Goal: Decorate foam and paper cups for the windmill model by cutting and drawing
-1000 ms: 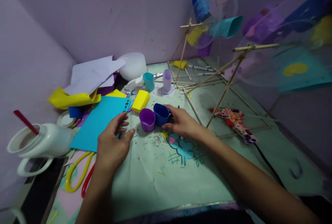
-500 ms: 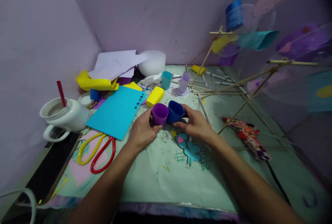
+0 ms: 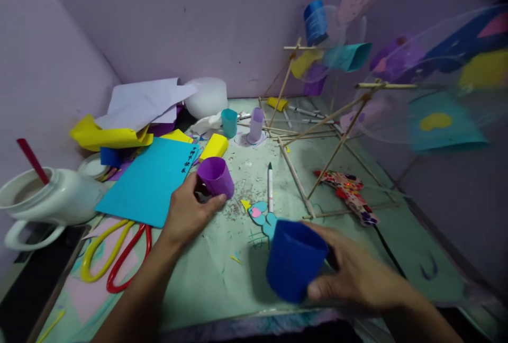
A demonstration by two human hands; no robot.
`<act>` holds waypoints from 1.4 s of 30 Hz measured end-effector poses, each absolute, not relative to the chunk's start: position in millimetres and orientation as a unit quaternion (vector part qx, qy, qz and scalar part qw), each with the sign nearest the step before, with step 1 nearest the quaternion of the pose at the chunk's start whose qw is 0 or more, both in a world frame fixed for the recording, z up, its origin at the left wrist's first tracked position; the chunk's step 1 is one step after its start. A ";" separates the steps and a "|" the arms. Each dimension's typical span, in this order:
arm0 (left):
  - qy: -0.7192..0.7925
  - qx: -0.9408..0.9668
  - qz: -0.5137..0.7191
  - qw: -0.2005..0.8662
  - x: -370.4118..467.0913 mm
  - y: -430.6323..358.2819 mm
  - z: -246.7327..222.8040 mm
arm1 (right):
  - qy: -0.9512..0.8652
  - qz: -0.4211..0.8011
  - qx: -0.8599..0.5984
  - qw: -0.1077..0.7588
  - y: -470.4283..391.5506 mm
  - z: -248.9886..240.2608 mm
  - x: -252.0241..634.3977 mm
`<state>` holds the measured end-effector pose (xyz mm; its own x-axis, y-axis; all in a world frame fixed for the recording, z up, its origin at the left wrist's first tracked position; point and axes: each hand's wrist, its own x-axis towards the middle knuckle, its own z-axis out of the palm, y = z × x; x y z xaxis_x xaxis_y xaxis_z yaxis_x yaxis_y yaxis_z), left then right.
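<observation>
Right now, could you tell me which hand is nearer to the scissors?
Left. The left hand is just right of the scissors; the right hand is far across the table.

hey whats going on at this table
A person is working with paper craft pieces at a cluttered table. The left hand holds a purple paper cup, tilted, near a teal sheet. The right hand holds a blue paper cup lifted close to the camera. A pen lies between them beside a paper cutout. Scissors and a white jug sit to the left, and a stick frame stands at the back.
</observation>
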<state>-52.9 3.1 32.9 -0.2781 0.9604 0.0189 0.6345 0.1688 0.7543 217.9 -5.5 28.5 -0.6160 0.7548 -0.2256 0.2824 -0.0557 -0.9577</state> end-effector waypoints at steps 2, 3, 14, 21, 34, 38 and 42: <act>0.726 0.527 0.355 0.262 -53.8 4.7 32.8 | -0.652 0.655 -0.350 0.148 -13.5 23.0 220.3; 0.724 0.518 0.364 0.272 -53.9 5.3 32.6 | -0.651 0.669 -0.331 0.139 -13.2 20.0 218.1; 0.729 0.459 0.427 0.274 -54.7 7.3 31.4 | -0.690 0.641 -0.265 0.208 54.3 -0.5 165.9; 0.737 0.451 0.441 0.244 -57.9 3.8 34.2 | -0.697 0.478 -0.397 0.357 78.2 13.3 156.1; 0.681 0.491 0.401 0.366 -56.5 3.1 35.4 | -0.743 0.399 -0.419 0.336 28.7 -11.2 184.7; 0.679 0.492 0.387 0.384 -62.1 3.2 32.7 | -0.735 0.342 -0.447 0.380 31.5 -12.2 181.2; 0.647 0.483 0.399 0.436 -64.5 2.6 30.7 | -0.748 0.306 -0.460 0.367 31.5 -14.9 180.9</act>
<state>-64.5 2.6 30.7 -0.1539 0.9719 -0.1781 0.2776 0.2155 0.9362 180.9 31.5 -14.9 -0.3073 0.9131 0.2679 0.4635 0.3895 -0.7959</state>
